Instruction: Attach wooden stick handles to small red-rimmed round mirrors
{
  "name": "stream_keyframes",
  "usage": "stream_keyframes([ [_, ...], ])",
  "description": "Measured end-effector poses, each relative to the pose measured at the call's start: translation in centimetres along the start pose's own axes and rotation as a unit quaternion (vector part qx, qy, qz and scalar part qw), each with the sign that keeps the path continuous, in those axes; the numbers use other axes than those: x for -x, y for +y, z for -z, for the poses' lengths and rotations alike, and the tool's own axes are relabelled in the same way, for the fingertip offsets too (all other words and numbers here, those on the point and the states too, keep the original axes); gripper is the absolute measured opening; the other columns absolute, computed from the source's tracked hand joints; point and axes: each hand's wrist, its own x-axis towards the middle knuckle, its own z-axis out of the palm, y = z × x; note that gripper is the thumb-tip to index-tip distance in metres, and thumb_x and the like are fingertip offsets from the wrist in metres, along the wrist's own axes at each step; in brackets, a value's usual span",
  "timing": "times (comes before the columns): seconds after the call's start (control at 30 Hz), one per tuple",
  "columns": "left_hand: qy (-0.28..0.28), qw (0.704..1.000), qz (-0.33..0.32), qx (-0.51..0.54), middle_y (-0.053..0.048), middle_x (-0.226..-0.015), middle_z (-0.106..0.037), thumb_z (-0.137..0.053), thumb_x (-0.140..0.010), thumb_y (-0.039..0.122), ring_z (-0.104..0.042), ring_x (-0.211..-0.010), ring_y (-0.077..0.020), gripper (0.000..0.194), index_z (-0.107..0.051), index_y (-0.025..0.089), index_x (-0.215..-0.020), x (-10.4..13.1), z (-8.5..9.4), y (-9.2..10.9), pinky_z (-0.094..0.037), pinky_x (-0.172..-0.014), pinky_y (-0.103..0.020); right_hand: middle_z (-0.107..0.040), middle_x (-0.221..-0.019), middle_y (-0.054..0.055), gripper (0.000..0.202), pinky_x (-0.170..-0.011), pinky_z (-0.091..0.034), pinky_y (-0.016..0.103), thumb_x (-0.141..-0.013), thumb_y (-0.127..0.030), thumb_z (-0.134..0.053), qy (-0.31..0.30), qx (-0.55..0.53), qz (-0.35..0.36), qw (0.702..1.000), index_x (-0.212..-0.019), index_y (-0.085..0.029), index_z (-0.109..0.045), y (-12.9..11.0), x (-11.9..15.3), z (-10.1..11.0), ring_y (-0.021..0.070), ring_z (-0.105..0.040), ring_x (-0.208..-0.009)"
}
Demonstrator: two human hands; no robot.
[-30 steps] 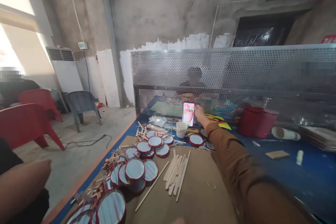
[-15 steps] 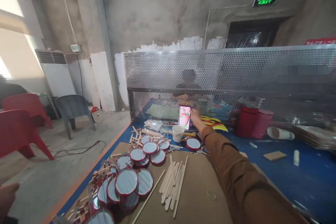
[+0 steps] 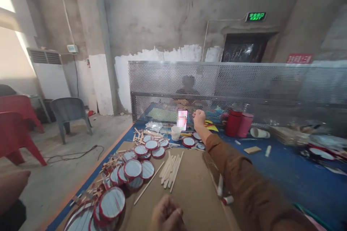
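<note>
My right hand (image 3: 199,118), at the end of a brown sleeve, reaches to the far part of the table. Its fingers are curled, with nothing visible in them. Just left of it, apart from the fingers, a phone (image 3: 183,120) stands upright with a lit pink screen, behind a white cup (image 3: 176,133). My left hand (image 3: 167,213) is low in front, loosely closed over the brown cardboard (image 3: 193,184); nothing shows in it. Beyond that hand lie flat wooden sticks (image 3: 170,169) and a thin rod (image 3: 149,183). Round white discs with red rims (image 3: 112,202) pile up on the left.
A perforated metal screen (image 3: 162,79) borders the table's far side; a person sits behind it. Red and pink cylinders (image 3: 233,123), a paper cup (image 3: 259,133) and a small block (image 3: 252,149) stand or lie right. Chairs (image 3: 72,115) are left. Another limb (image 3: 13,191) shows at the left edge.
My right hand has let go of the phone and drawn slightly away to its right. My left hand has come into view at the bottom. The view has shifted right and up.
</note>
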Motion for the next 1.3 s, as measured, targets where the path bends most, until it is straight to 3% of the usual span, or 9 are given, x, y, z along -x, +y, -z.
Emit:
stream_keyframes([
  [0.1, 0.076, 0.992, -0.093, -0.036, 0.006, -0.041, -0.039, -0.070, -0.054, 0.059, -0.039, -0.039, -0.0069, 0.048, -0.043, 0.019, -0.056, -0.4, -0.3, 0.1, -0.028, -0.040, -0.018, -0.063, -0.096, 0.008, 0.035, -0.058, -0.048, 0.023, -0.092, -0.035, -0.028, -0.011, -0.050, -0.047, 0.998, -0.108, -0.015, -0.052, -1.9, 6.2, 1.8, 0.0131, -0.062, -0.075],
  [0.23, 0.120, 0.974, -0.143, -0.129, 0.004, -0.045, -0.046, -0.066, -0.060, 0.049, -0.041, -0.039, -0.0073, 0.036, -0.049, 0.017, -0.058, 0.0, 0.0, 0.7, -0.030, -0.040, -0.019, -0.064, -0.079, 0.004, 0.032, -0.048, -0.042, 0.022, -0.083, -0.046, -0.042, -0.087, -0.095, -0.072, 0.989, -0.083, -0.018, -0.056, -3.3, 16.7, 5.2, 0.0134, -0.060, -0.062],
  [0.37, 0.107, 0.975, -0.144, -0.133, 0.004, -0.045, -0.049, -0.062, -0.063, 0.049, -0.046, -0.036, -0.0106, 0.033, -0.047, 0.019, -0.062, -0.1, 0.4, 0.6, -0.035, -0.038, -0.021, -0.060, -0.066, 0.000, 0.028, -0.051, -0.037, 0.022, -0.076, -0.046, -0.056, -0.348, -0.073, -0.066, 0.932, -0.074, -0.019, -0.060, -3.2, 25.8, 9.2, 0.0134, -0.055, -0.061],
  [0.47, 0.134, 0.966, -0.158, -0.153, 0.003, -0.048, -0.053, -0.060, -0.066, 0.042, -0.051, -0.040, -0.0120, 0.027, -0.047, 0.019, -0.062, -0.3, 0.4, 0.3, -0.037, -0.040, -0.021, -0.061, -0.068, 0.000, 0.025, -0.055, -0.039, 0.023, -0.073, -0.043, -0.062, -0.430, -0.076, -0.060, 0.897, -0.077, -0.018, -0.062, -2.0, 29.3, 11.0, 0.0126, -0.053, -0.061],
  [0.6, 0.168, 0.957, -0.158, -0.177, 0.003, -0.048, -0.054, -0.059, -0.067, 0.035, -0.054, -0.042, -0.0125, 0.024, -0.043, 0.019, -0.058, -0.1, 0.0, 0.4, -0.038, -0.039, -0.021, -0.059, -0.065, -0.001, 0.026, -0.049, -0.035, 0.022, -0.072, -0.043, -0.063, -0.446, -0.083, -0.089, 0.887, -0.078, -0.018, -0.063, -1.0, 29.8, 11.7, 0.0112, -0.049, -0.054],
  [0.83, 0.142, 0.975, -0.111, -0.128, 0.005, -0.051, -0.056, -0.065, -0.065, 0.041, -0.059, -0.042, -0.0141, 0.031, -0.043, 0.019, -0.067, 0.4, -0.4, 1.0, -0.047, -0.039, -0.024, -0.063, -0.064, 0.000, 0.014, -0.060, -0.039, 0.024, -0.073, -0.025, -0.056, -0.447, -0.022, 0.006, 0.894, -0.069, -0.016, -0.065, -2.6, 28.9, 12.3, 0.0141, -0.055, -0.063],
  [1.0, 0.122, 0.979, -0.083, -0.142, 0.002, -0.055, -0.061, -0.067, -0.063, 0.047, -0.060, -0.042, -0.0128, 0.038, -0.044, 0.018, -0.070, 0.5, -0.4, 0.9, -0.045, -0.039, -0.021, -0.057, -0.055, -0.001, 0.021, -0.054, -0.033, 0.024, -0.075, -0.029, -0.053, -0.425, 0.030, 0.036, 0.904, -0.058, -0.017, -0.059, -1.6, 28.8, 12.1, 0.0129, -0.049, -0.056],
  [1.13, 0.086, 0.982, -0.098, -0.137, 0.000, -0.057, -0.063, -0.065, -0.064, 0.053, -0.060, -0.044, -0.0124, 0.042, -0.045, 0.017, -0.072, 0.5, -0.2, 0.9, -0.046, -0.041, -0.021, -0.053, -0.054, -0.003, 0.025, -0.052, -0.032, 0.024, -0.078, -0.038, -0.052, -0.423, -0.001, -0.003, 0.906, -0.061, -0.019, -0.054, -0.4, 29.0, 11.7, 0.0121, -0.047, -0.053],
  [1.3, 0.061, 0.987, -0.096, -0.113, -0.003, -0.061, -0.065, -0.062, -0.064, 0.059, -0.062, -0.049, -0.0126, 0.046, -0.045, 0.017, -0.073, 0.9, -0.4, 1.2, -0.044, -0.043, -0.019, -0.045, -0.054, -0.005, 0.036, -0.046, -0.031, 0.021, -0.075, -0.054, -0.054, -0.426, -0.132, -0.135, 0.885, -0.067, -0.020, -0.048, -0.1, 30.0, 11.1, 0.0094, -0.041, -0.049],
])
